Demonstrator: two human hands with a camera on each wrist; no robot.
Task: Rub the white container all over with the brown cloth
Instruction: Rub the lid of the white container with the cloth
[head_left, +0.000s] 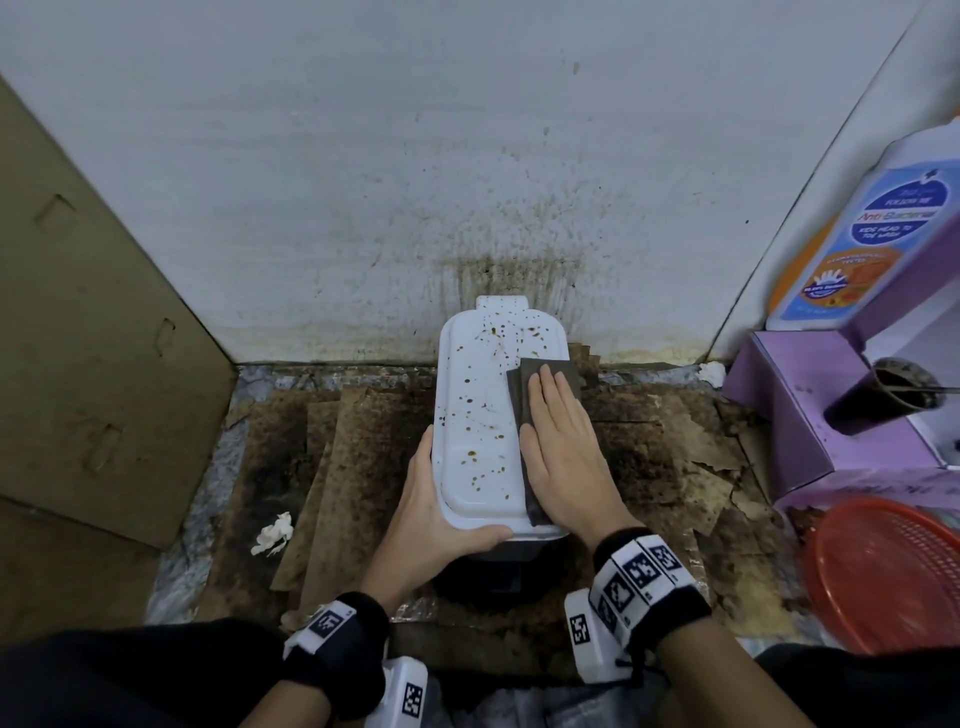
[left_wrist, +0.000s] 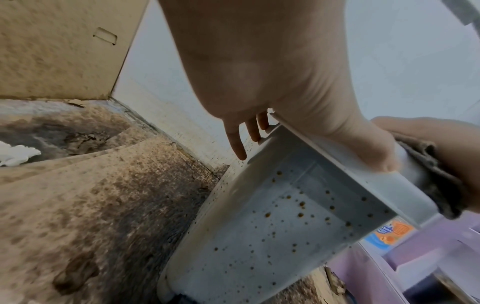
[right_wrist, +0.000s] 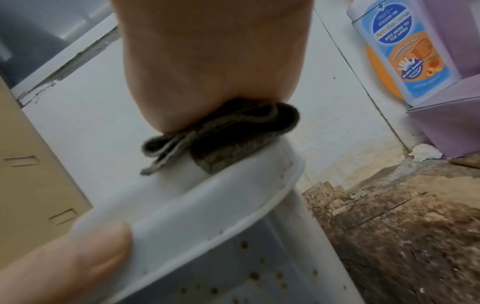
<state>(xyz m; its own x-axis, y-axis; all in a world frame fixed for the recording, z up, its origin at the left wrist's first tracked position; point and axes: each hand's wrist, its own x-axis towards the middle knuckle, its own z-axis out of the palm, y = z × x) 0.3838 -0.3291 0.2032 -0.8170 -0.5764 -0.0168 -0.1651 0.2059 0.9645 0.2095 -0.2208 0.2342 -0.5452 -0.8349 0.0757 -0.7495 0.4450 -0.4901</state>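
The white container (head_left: 480, 415) stands on the stained cardboard (head_left: 358, 467) that covers the floor, close to the spattered back wall (head_left: 363, 182), with its lidded top facing up and dotted with brown specks. The left hand (head_left: 441, 514) steadies it at the near left corner: the thumb lies along the near rim, and in the left wrist view the fingers (left_wrist: 237, 142) hang loosely straight down past the left side, so this grip is a brace more than a clamp. The right hand (head_left: 563, 452) lies flat, fingers straight and together, pressing the folded brown cloth (head_left: 535, 384) onto the right edge of the lid. In the right wrist view the cloth bunches in folds under the heel of the palm.

The container looks like thin, stiff plastic, probably light and smooth, so it would likely slide or tip under a firm rub unless the other hand holds it. The rim around the lid, where the left thumb already rests, seems the surest place to hold. The cloth is soft and gives way easily; a flat palm keeps its layers from unfolding.

Most of the specks on the top remain, and the side walls seen from the wrist views are speckled too, so the rubbing appears to be at an early stage.
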